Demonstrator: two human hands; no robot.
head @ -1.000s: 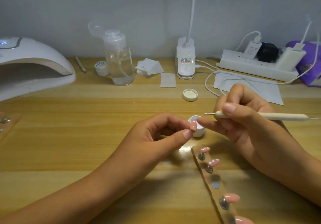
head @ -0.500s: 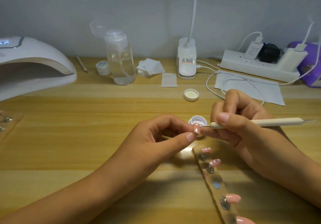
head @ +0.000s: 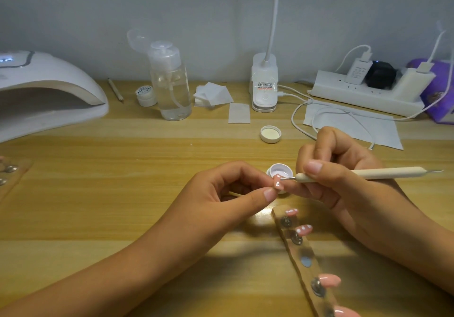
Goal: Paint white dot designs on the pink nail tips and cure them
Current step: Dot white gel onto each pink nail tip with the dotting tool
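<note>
Behind nail tip in left hand, paint pot half hidden.

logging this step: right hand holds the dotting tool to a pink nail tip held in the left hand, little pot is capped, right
In the head view the little pot is open, not capped; a loose lid lies farther back. The right hand holds the dotting tool to the pink nail tip in the left hand.
</note>
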